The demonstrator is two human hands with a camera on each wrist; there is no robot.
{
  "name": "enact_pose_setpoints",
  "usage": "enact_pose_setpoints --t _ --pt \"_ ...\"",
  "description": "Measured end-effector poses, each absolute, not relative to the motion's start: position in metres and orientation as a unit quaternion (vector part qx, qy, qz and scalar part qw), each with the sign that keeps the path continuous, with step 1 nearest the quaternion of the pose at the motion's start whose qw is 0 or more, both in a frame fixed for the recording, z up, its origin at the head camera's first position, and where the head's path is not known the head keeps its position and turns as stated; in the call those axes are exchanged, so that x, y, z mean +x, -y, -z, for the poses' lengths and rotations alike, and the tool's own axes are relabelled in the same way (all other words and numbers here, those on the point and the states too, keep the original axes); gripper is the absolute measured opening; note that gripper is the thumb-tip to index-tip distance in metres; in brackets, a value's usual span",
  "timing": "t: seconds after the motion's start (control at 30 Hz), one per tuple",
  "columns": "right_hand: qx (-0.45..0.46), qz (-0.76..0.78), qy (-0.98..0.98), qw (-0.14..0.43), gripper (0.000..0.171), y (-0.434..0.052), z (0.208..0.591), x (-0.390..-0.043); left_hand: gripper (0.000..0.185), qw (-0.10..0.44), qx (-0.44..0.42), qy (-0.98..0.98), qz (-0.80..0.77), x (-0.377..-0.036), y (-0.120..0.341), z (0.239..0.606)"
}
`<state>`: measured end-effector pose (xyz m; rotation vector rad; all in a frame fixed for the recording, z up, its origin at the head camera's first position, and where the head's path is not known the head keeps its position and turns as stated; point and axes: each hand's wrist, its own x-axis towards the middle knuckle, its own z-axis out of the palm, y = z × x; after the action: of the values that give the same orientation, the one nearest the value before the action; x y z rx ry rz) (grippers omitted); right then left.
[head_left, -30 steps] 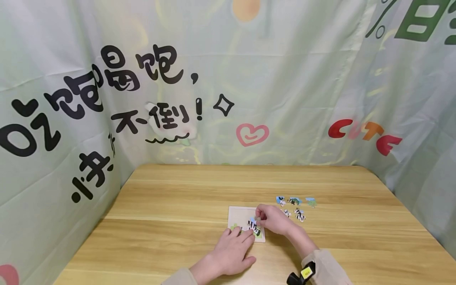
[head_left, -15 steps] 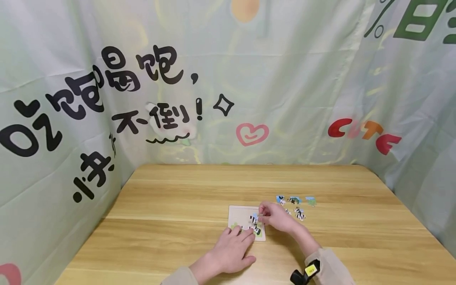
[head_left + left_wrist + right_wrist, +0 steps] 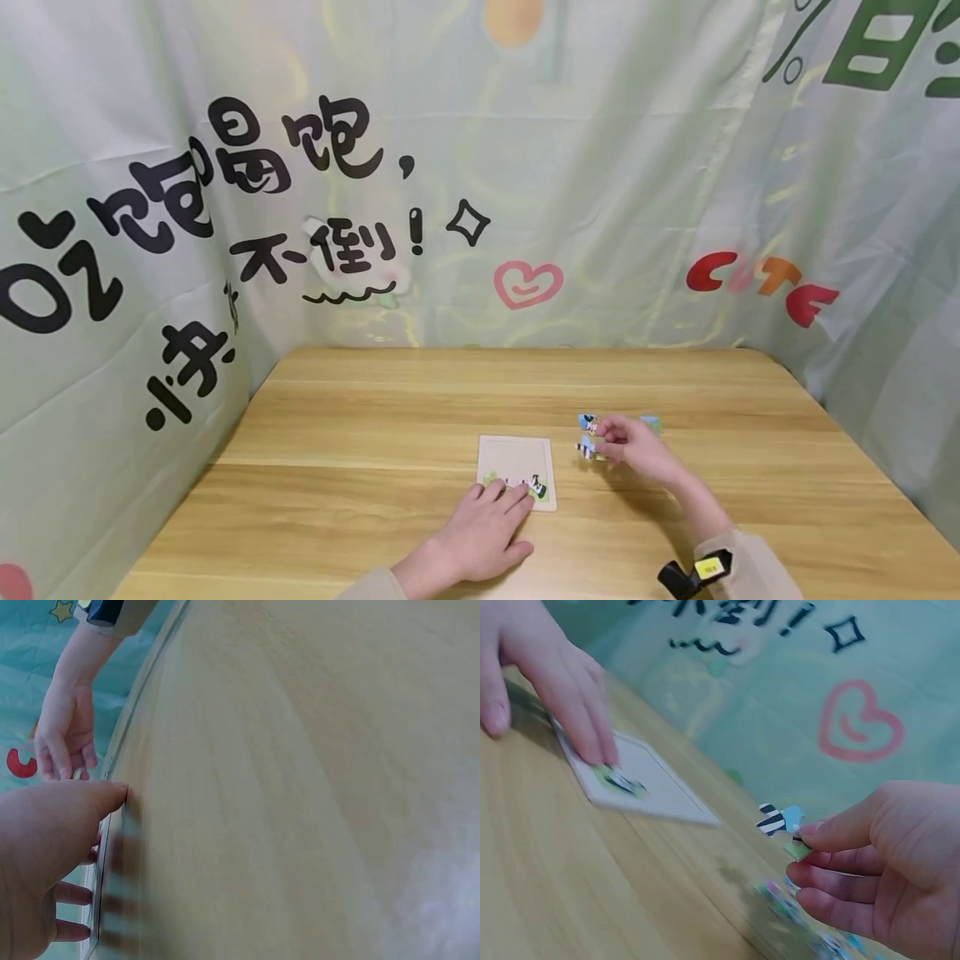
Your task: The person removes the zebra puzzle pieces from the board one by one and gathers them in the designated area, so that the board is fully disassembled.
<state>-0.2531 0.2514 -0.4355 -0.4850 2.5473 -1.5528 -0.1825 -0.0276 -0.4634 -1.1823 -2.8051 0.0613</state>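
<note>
Pinched between thumb and fingers of my right hand (image 3: 643, 450) is a jigsaw puzzle piece (image 3: 774, 820) with black and white stripes, light blue and a bit of green. It hangs over the table, close to the loose pieces. My left hand (image 3: 483, 532) lies palm down, its fingertips on the near edge of a pale square puzzle board (image 3: 517, 454). Along the board's near side sit fitted pieces (image 3: 537, 486) in green, black and white, partly covered by the left fingers. The rest of the board shows its bare bottom.
Loose puzzle pieces lie right of the board, among them a blue one (image 3: 587, 422) and a blue-green one (image 3: 651, 423); the right hand hides others. A wooden table (image 3: 360, 433) bears everything. Printed cloth (image 3: 450, 150) encloses its back and sides.
My right hand has lifted the striped piece off the board's right side and carried it right, over the loose pieces. My left hand stays at the board's near edge.
</note>
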Motion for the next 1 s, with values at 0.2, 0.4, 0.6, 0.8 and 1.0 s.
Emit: enact_pose_setpoints --t 0.2,0.4,0.6,0.8,1.0 --pt "-0.100 0.506 -0.855 0.047 0.023 -0.288 0.438 -0.244 0.058 0.057 -0.393 0.917 -0.021 -0.181 0.029 0.465" --pt "-0.047 0.486 -0.872 0.035 0.022 -0.321 0.446 -0.236 0.057 0.056 -0.395 0.917 -0.001 -0.180 0.031 0.468" --pt "-0.012 0.447 -0.894 0.017 0.020 -0.342 0.451 -0.233 0.056 0.068 -0.393 0.917 0.000 -0.179 0.033 0.470" --pt "-0.009 0.410 -0.912 0.010 0.020 -0.346 0.450 -0.235 0.055 0.071 -0.391 0.918 0.002 -0.180 0.034 0.466" --pt "-0.014 0.353 -0.935 -0.023 0.015 -0.340 0.452 -0.241 0.055 0.069 -0.391 0.918 -0.001 -0.181 0.035 0.466"
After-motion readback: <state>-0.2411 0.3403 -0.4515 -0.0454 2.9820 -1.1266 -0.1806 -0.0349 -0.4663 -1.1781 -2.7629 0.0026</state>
